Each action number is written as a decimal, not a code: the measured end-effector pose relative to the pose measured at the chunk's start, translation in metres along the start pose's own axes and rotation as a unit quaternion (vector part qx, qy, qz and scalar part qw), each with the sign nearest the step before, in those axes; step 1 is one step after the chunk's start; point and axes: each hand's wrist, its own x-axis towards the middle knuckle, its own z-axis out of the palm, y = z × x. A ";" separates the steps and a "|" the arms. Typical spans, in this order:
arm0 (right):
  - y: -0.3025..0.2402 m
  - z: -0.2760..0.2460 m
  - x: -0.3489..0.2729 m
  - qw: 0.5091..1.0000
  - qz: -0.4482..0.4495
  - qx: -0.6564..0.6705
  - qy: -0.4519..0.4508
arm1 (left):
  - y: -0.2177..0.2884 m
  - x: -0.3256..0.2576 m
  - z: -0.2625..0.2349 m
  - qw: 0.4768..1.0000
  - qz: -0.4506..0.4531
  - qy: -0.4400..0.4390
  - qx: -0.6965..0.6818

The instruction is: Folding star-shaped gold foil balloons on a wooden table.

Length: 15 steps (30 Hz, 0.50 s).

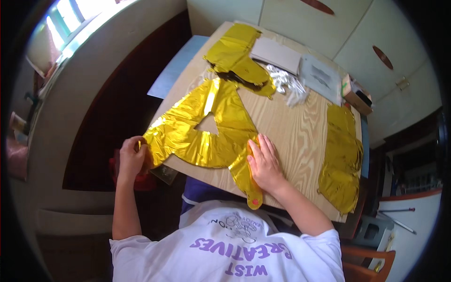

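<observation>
A flat, shiny gold foil balloon, shaped like a letter A with a hole in its middle, lies on the table. Its lower left tip hangs at the table's edge, where my left hand is closed in a pinch on it. My right hand rests flat over the balloon's lower right leg, fingers stretched out. Below that hand, the leg's rounded end with a small red spot reaches past the front edge. Creases run across the foil.
On the wooden table lie a stack of folded gold balloons at the back and another stack at the right. White crumpled plastic, a pale flat box, a clear bag and a small carton sit toward the back.
</observation>
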 end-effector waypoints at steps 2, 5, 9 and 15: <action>0.011 -0.008 0.004 0.998 0.012 0.057 0.021 | 0.013 0.002 0.006 0.992 0.099 0.059 0.052; 0.010 -0.031 -0.003 0.981 0.090 0.166 0.040 | 0.103 -0.018 0.011 0.987 0.147 -0.047 -0.035; -0.002 -0.076 -0.024 0.980 0.083 0.178 0.002 | 0.186 -0.077 0.056 0.913 0.317 -0.212 -0.141; -0.021 -0.077 -0.077 0.980 0.083 0.180 -0.008 | 0.211 -0.087 0.100 0.900 0.351 -0.245 -0.087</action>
